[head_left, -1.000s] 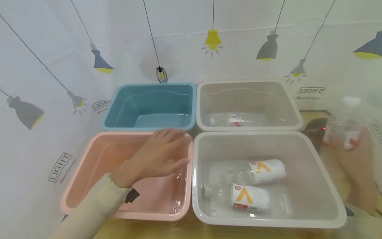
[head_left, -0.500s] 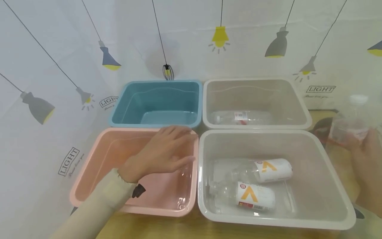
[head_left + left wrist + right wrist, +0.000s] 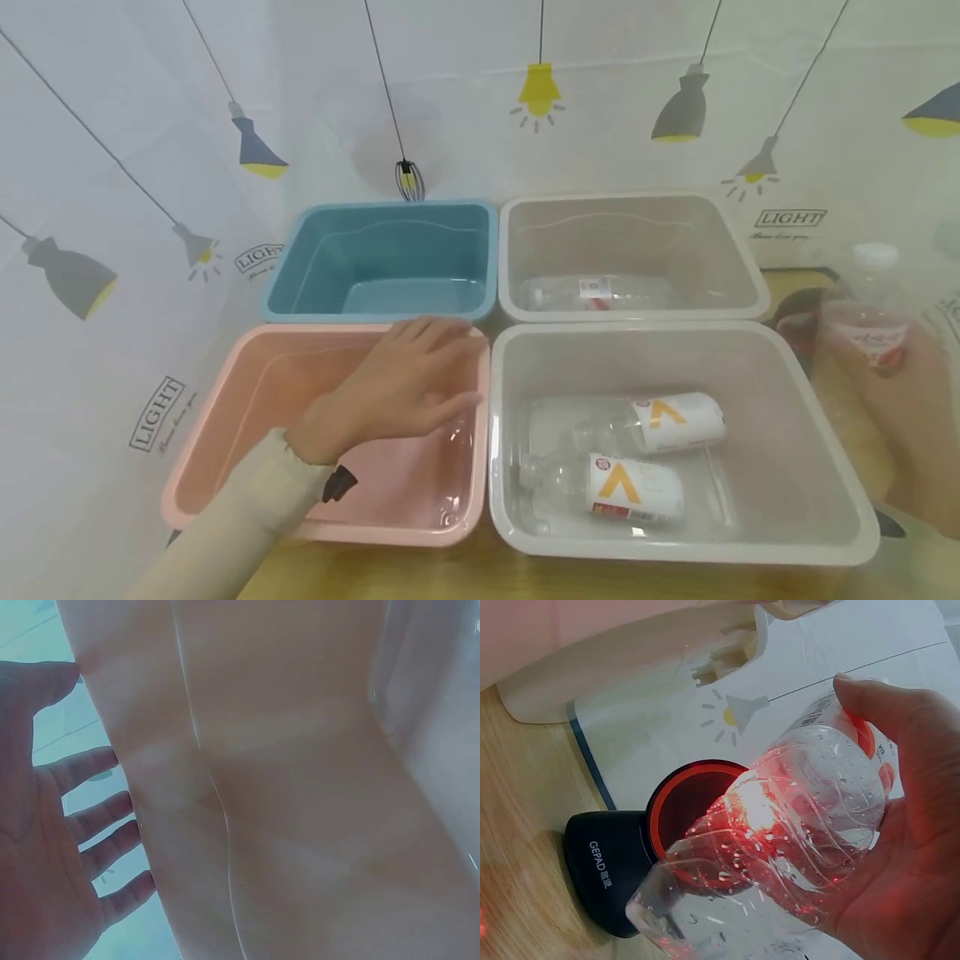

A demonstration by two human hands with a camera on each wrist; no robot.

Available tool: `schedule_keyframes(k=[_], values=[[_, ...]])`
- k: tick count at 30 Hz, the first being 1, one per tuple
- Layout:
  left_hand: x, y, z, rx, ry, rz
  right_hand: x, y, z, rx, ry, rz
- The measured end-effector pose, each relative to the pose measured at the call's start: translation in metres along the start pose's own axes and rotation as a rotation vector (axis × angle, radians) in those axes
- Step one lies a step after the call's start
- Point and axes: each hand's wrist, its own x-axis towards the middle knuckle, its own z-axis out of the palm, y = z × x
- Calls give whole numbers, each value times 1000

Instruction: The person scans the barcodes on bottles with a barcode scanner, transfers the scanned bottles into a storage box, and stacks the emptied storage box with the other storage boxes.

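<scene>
My left hand (image 3: 401, 387) reaches over the pink bin (image 3: 471, 467), its relaxed fingers at the bin's upper right rim. In the left wrist view the fingertips (image 3: 127, 900) touch the edge of a bin wall. On the far right, my right hand (image 3: 911, 400) grips a clear plastic bottle (image 3: 873, 287) with a white cap and a red-and-white label. The bottle stands upright in the head view. Close behind it is a black desktop scanner (image 3: 604, 874) with a round red-ringed window, and red light glows on the wet-looking plastic in the right wrist view.
Two clear bottles with white labels, one of them this nearer bottle (image 3: 633, 489), lie in the front right light-grey bin (image 3: 806, 467). Another bottle (image 3: 596, 292) lies in the beige bin (image 3: 637, 221) behind. A blue bin (image 3: 375, 250) stands back left. Lamp-printed sheeting surrounds the table (image 3: 375, 575).
The bottle in my right hand has turned, so its label now faces the head camera more squarely. My left hand has stayed at the pink rim. The head view has shifted slightly.
</scene>
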Motion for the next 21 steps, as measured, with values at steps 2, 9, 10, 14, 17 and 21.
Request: schedule_keyframes(k=[2, 9, 10, 14, 17, 21], values=[[0, 0, 0, -1, 9, 1, 5, 2, 3, -64, 45, -29], [0, -1, 1, -12, 4, 0, 2, 8, 6, -72, 130, -6], [0, -1, 1, -11, -2, -2, 1, 7, 7, -75, 147, 1], [-1, -1, 1, -10, -15, -8, 1, 3, 9, -103, 190, 48], [0, 0, 1, -6, -9, -7, 2, -2, 7, -57, 166, 80], [0, -1, 0, -3, -11, -10, 0, -4, 6, 77, 129, 102]])
